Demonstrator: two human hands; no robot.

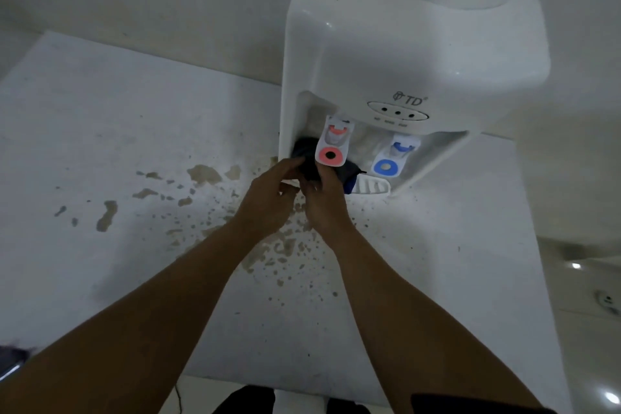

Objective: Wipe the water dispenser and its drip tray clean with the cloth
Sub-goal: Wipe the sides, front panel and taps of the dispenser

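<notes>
A white tabletop water dispenser stands at the back right of a white counter. Its red tap and blue tap hang in the front recess. Below them the white slotted drip tray shows only at its right end. A dark cloth is bunched over the tray's left part, under the red tap. My left hand and my right hand meet there, both gripping the cloth. The fingertips are partly hidden in the cloth.
The white counter is marked with brown stains and splashes in front of and left of the dispenser. A white wall rises behind. The counter's near edge runs along the bottom, with a tiled floor at the right.
</notes>
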